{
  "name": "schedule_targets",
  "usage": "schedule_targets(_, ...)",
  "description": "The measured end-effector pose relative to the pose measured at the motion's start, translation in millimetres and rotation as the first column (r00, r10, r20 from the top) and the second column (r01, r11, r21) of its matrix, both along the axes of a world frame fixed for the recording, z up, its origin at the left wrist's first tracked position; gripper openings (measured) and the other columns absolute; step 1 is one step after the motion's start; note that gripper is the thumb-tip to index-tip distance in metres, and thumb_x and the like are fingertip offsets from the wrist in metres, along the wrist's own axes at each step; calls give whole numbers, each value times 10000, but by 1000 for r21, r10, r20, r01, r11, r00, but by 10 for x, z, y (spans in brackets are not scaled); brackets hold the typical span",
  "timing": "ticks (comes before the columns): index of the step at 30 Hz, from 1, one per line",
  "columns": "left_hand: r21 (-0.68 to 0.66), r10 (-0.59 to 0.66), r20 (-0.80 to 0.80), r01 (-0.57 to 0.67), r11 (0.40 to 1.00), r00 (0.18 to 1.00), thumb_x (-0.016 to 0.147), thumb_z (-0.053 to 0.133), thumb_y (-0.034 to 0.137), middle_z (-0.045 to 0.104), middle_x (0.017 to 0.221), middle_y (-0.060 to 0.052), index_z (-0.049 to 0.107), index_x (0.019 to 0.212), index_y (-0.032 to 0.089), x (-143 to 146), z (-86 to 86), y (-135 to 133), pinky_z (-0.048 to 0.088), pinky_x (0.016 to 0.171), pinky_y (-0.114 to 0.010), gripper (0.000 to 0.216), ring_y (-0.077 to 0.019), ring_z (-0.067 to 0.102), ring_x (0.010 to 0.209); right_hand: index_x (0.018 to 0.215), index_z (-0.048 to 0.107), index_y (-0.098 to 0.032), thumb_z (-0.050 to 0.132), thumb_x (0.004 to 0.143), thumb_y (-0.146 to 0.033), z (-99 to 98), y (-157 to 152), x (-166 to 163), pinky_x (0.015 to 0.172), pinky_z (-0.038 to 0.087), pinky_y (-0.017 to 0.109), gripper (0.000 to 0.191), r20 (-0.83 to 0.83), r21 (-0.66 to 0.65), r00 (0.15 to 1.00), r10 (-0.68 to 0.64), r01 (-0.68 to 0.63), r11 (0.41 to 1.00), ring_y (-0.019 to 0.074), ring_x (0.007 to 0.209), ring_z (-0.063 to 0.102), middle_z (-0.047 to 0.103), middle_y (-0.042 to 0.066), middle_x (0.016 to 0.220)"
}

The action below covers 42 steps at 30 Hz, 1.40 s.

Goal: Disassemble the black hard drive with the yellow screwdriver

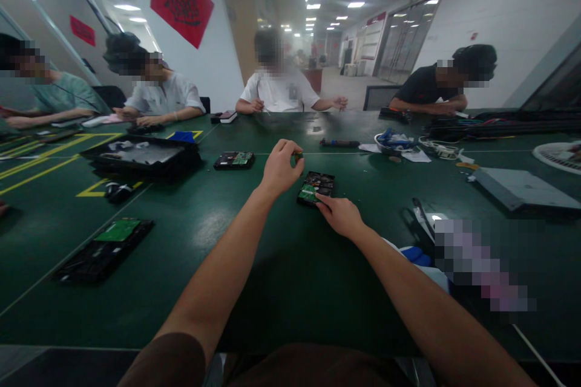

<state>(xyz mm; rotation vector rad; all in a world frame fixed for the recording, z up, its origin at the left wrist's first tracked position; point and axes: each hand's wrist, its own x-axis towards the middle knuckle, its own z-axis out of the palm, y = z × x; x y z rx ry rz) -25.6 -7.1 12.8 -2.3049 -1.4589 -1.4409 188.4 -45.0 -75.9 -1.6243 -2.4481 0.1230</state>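
In front of me on the green table lies a black hard drive (324,183) with a green circuit board (308,193) on its near left part. My right hand (342,216) is closed at its near edge, thumb and index finger against the board and casing. Just up and left of the drive, my left hand (280,169) is raised off the table. Its fingers are curled into a pinch around a small yellowish-green piece (297,156), too small to name.
Left are another black unit with a green board (118,231), a smaller one (234,160) and black trays (140,154). Rightward lie a dark-handled tool (339,143), a basket of blue items (394,140) and a grey metal box (529,188). Several people sit across the table (254,308).
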Motion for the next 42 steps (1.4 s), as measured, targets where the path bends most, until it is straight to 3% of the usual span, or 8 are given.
schedule_targets(8, -16, 46, 34, -45, 999, 998, 841, 752, 262, 663, 1005, -57, 631, 937, 214, 3, -3, 16, 549, 804, -344, 161, -208, 647, 936, 1496, 513, -351, 328, 1065, -532, 11, -11, -2, 865, 527, 366, 502, -6, 21, 1000, -7, 7, 1000, 264, 1042, 707, 741, 70, 1206)
schedule_targets(17, -157, -167, 53, 174, 972, 984, 909, 649, 190, 734, 1082, -60, 649, 1230, 220, 5, -80, 85, 573, 843, -327, 322, -189, 691, 981, 1494, 516, -344, 332, 1065, -532, 12, -8, 6, 863, 520, 359, 503, -16, 19, 1000, 6, -6, 1000, 257, 1019, 710, 747, 73, 1185)
schedule_targets(23, -68, -20, 13, 21, 997, 1000, 841, 776, 371, 671, 1081, -78, 696, 1111, 223, 11, -79, 69, 567, 767, -320, 319, -204, 665, 933, 1494, 515, -350, 333, 1065, -536, 2, -5, 1, 871, 519, 365, 501, -14, 16, 1000, -4, 4, 1000, 259, 1028, 708, 746, 72, 1189)
schedule_targets(26, -56, 50, -7, -50, 997, 999, 860, 756, 349, 650, 1095, -81, 712, 1099, 222, -13, -61, 62, 556, 805, -332, 274, -211, 657, 949, 1497, 510, -346, 330, 1066, -538, 3, -2, 0, 870, 516, 360, 506, -13, 7, 1000, -2, 2, 1000, 256, 1026, 707, 746, 72, 1188)
schedule_targets(32, -158, 26, -154, -50, 986, 988, 953, 570, 164, 669, 1292, -85, 642, 1281, 240, -27, 1, 23, 508, 982, -366, 344, -238, 662, 1119, 1492, 516, -353, 336, 1062, -543, 8, -4, -1, 842, 517, 352, 503, -9, 3, 1000, -2, 2, 1000, 262, 1022, 709, 746, 75, 1185)
schedule_targets(35, -201, 48, -184, -86, 976, 982, 983, 535, 205, 705, 1254, -93, 600, 1301, 244, -11, 9, 0, 508, 969, -391, 327, -267, 680, 1121, 1493, 515, -355, 335, 1063, -540, 7, -5, -3, 834, 517, 352, 501, -6, 9, 1000, -1, 1, 1000, 262, 1010, 709, 750, 72, 1170)
schedule_targets(39, -233, 41, -141, -73, 970, 989, 931, 669, 358, 729, 1185, -105, 549, 1276, 239, 13, 3, -24, 526, 921, -409, 384, -299, 701, 1088, 1504, 502, -346, 321, 1066, -537, 17, -11, -7, 843, 511, 351, 511, 0, 5, 1000, 4, -4, 1000, 259, 1012, 705, 746, 75, 1178)
schedule_targets(42, -235, 53, -67, -68, 970, 996, 860, 762, 344, 732, 1157, -105, 545, 1199, 238, 17, -8, -21, 532, 904, -398, 417, -288, 710, 1057, 1512, 491, -333, 304, 1070, -536, 19, -11, -5, 854, 504, 346, 521, 8, -1, 1000, 13, -13, 1000, 249, 1013, 701, 738, 82, 1199)
